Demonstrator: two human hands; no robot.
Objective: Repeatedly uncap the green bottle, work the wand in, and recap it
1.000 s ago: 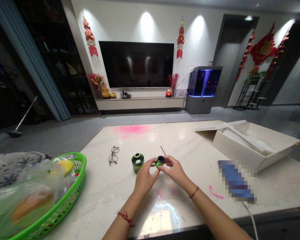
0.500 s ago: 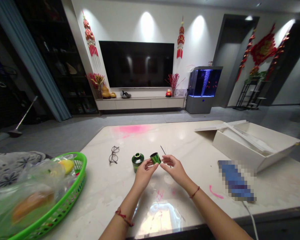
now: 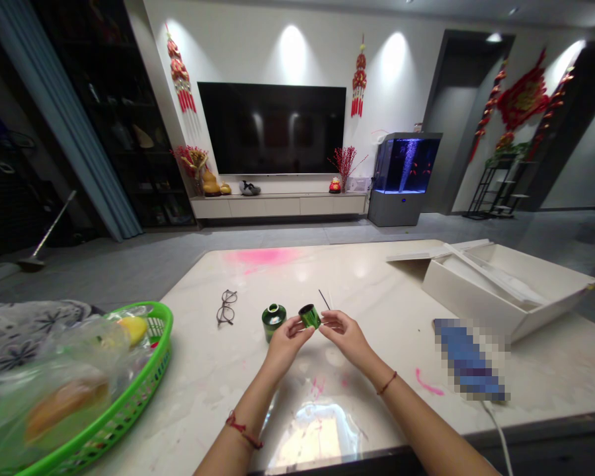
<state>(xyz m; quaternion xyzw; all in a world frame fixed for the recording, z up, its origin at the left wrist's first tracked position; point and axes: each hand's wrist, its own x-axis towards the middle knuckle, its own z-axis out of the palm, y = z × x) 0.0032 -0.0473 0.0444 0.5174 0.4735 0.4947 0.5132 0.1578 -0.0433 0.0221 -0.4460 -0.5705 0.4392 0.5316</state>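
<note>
Just above the table, a shiny green cylindrical cap (image 3: 309,316), its dark open end tipped up and away, is held between both hands. My left hand (image 3: 284,342) grips it from the left with thumb and fingers. From the right, the thumb and fingertips of my right hand (image 3: 346,334) close against it. A squat dark-green glass bottle (image 3: 274,318) with a narrow open neck stands upright just beyond my left hand, which covers part of its base. Past my right fingers lies a thin black stick (image 3: 324,299), with a thin pale stick beside it.
Eyeglasses (image 3: 226,308) lie on the pink-stained white table (image 3: 198,377). A green basket (image 3: 164,337) with bagged items is at left. At right are an open white box (image 3: 476,304) and a blurred-out flat blue object (image 3: 471,360) with a white cable.
My right hand has moved slightly left, its fingers coming onto the green cap. My left hand keeps its hold, and the bottle stays in place.
</note>
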